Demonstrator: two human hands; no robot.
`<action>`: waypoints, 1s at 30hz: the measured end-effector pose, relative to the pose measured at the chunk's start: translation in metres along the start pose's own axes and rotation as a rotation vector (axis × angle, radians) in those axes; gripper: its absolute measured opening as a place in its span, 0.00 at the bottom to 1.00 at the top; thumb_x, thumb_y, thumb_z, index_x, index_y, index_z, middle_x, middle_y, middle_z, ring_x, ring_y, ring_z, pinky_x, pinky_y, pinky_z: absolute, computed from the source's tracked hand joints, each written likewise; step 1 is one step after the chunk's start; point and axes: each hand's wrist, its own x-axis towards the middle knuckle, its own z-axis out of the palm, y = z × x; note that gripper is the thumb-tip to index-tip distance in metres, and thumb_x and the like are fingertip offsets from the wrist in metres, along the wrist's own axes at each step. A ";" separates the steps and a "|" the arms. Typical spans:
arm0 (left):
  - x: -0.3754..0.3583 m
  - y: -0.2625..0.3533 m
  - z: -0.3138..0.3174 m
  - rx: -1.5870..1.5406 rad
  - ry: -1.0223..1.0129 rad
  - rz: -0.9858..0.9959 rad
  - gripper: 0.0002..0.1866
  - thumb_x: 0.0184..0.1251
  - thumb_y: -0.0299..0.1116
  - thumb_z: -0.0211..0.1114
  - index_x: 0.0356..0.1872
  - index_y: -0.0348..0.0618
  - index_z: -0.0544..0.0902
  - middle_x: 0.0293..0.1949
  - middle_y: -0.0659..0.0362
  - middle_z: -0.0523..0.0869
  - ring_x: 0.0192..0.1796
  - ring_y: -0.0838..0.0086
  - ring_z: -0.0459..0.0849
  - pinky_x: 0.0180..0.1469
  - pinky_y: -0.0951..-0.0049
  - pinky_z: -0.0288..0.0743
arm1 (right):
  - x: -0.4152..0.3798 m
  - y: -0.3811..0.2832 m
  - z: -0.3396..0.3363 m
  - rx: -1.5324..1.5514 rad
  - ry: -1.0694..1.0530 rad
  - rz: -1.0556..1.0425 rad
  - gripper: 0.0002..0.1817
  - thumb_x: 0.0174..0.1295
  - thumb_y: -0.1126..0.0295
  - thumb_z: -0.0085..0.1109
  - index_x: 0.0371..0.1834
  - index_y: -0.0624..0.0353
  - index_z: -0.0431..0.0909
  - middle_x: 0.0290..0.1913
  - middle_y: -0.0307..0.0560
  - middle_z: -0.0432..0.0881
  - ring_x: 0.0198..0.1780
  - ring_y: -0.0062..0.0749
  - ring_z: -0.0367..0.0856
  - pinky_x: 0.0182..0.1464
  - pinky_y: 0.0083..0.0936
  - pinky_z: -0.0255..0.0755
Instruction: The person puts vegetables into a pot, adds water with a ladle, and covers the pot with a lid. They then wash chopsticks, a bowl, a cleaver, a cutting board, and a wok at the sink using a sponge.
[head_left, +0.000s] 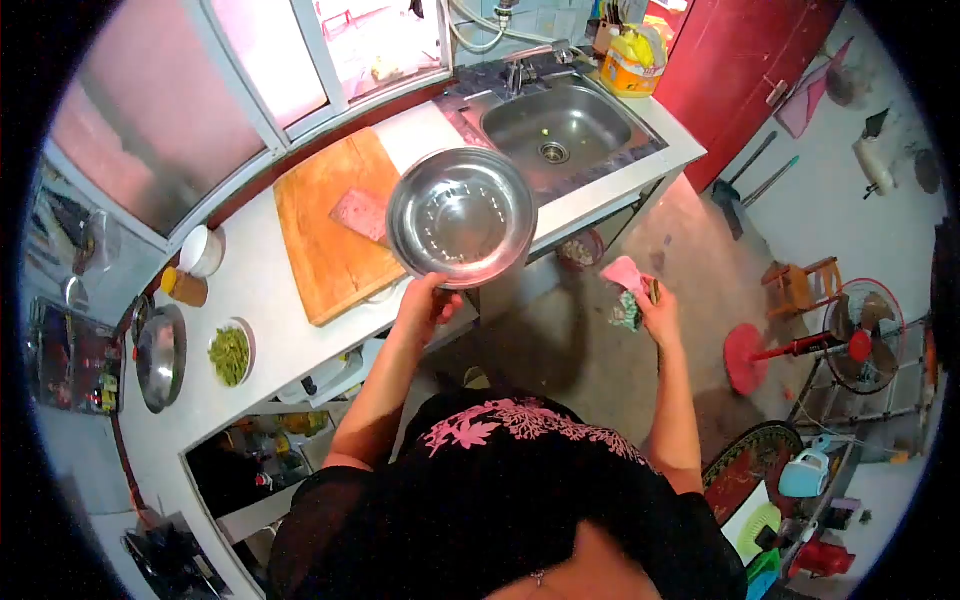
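My left hand [430, 304] grips the near rim of a shiny metal basin [462, 217], holding it tilted in front of me over the counter edge. The basin's inside faces me, with bright reflections on its bottom. Off to the right, over the floor, my right hand [660, 313] is closed on a crumpled pink and green cloth [624, 273]. Behind the basin lies a wooden cutting board [325, 240]. A pinkish slab [360, 214] rests on the board, partly hidden by the basin.
A steel sink [590, 130] with a faucet [518, 75] is set into the white counter. A plate of green vegetables [230, 355], a jar [184, 288], a white bowl [202, 250] and a lid [161, 360] stand left. On the right are a standing fan [862, 340] and a small wooden chair [803, 287].
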 end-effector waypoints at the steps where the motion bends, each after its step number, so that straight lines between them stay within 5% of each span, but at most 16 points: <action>1: 0.014 0.006 -0.003 -0.006 0.000 -0.018 0.14 0.59 0.38 0.50 0.29 0.36 0.75 0.18 0.55 0.78 0.15 0.77 0.70 0.15 0.77 0.57 | 0.012 0.006 0.012 0.028 -0.005 -0.047 0.16 0.57 0.72 0.56 0.49 0.64 0.73 0.36 0.41 0.80 0.33 0.21 0.75 0.37 0.20 0.70; 2: 0.024 0.010 -0.005 -0.015 0.002 -0.037 0.14 0.59 0.38 0.50 0.27 0.37 0.75 0.18 0.54 0.78 0.15 0.76 0.70 0.15 0.77 0.57 | 0.020 -0.020 0.019 0.079 -0.074 0.029 0.16 0.57 0.72 0.56 0.49 0.65 0.73 0.40 0.44 0.80 0.42 0.24 0.76 0.48 0.23 0.68; 5: 0.037 0.026 0.000 -0.070 0.137 -0.022 0.14 0.59 0.38 0.50 0.22 0.38 0.74 0.16 0.53 0.77 0.14 0.76 0.69 0.15 0.77 0.57 | 0.070 -0.017 0.055 -0.093 -0.187 -0.075 0.19 0.56 0.61 0.58 0.48 0.58 0.74 0.43 0.55 0.80 0.45 0.41 0.80 0.45 0.30 0.71; 8: 0.043 0.033 -0.012 -0.074 0.189 0.006 0.14 0.59 0.38 0.52 0.20 0.39 0.73 0.15 0.52 0.77 0.11 0.75 0.67 0.12 0.77 0.57 | 0.121 -0.043 0.095 -0.238 -0.265 -0.118 0.20 0.56 0.57 0.57 0.48 0.56 0.75 0.40 0.54 0.81 0.42 0.45 0.80 0.42 0.33 0.72; 14: 0.042 0.025 -0.011 -0.120 0.451 0.147 0.13 0.60 0.37 0.52 0.34 0.35 0.76 0.16 0.54 0.78 0.11 0.80 0.69 0.10 0.83 0.56 | 0.216 -0.103 0.172 -0.160 -0.546 -0.260 0.21 0.55 0.52 0.57 0.48 0.51 0.76 0.38 0.51 0.81 0.39 0.45 0.80 0.39 0.33 0.73; 18: 0.061 0.014 0.010 -0.163 0.585 0.171 0.13 0.61 0.37 0.51 0.35 0.35 0.75 0.17 0.54 0.79 0.11 0.79 0.69 0.11 0.82 0.56 | 0.280 -0.111 0.204 -0.164 -0.440 -0.552 0.20 0.57 0.58 0.57 0.48 0.58 0.75 0.36 0.51 0.81 0.35 0.36 0.81 0.39 0.28 0.73; 23: 0.112 0.004 0.046 -0.328 0.532 0.092 0.12 0.61 0.38 0.51 0.32 0.38 0.73 0.18 0.55 0.78 0.11 0.77 0.68 0.11 0.80 0.56 | 0.357 -0.123 0.163 0.340 -0.520 -0.343 0.15 0.62 0.61 0.51 0.44 0.60 0.75 0.37 0.49 0.81 0.34 0.33 0.81 0.34 0.25 0.72; 27: 0.179 0.014 0.076 -0.474 0.528 0.065 0.13 0.60 0.40 0.52 0.26 0.39 0.74 0.17 0.57 0.78 0.10 0.79 0.66 0.11 0.83 0.56 | 0.408 -0.107 0.124 0.698 -0.406 -0.123 0.18 0.65 0.54 0.44 0.37 0.59 0.75 0.30 0.42 0.79 0.27 0.26 0.78 0.28 0.21 0.70; 29: 0.208 0.021 0.080 -0.498 0.471 0.063 0.14 0.59 0.40 0.53 0.24 0.39 0.75 0.16 0.59 0.78 0.10 0.80 0.65 0.10 0.85 0.56 | 0.431 -0.075 0.120 0.709 -0.267 -0.284 0.20 0.67 0.54 0.39 0.33 0.58 0.74 0.24 0.43 0.77 0.19 0.24 0.73 0.23 0.21 0.70; 30: 0.221 0.025 0.079 -0.530 0.479 0.028 0.14 0.59 0.41 0.53 0.25 0.39 0.75 0.16 0.59 0.78 0.10 0.80 0.65 0.10 0.85 0.56 | 0.436 -0.066 0.110 0.731 -0.298 -0.153 0.20 0.66 0.53 0.40 0.32 0.58 0.74 0.24 0.42 0.77 0.20 0.25 0.73 0.23 0.22 0.70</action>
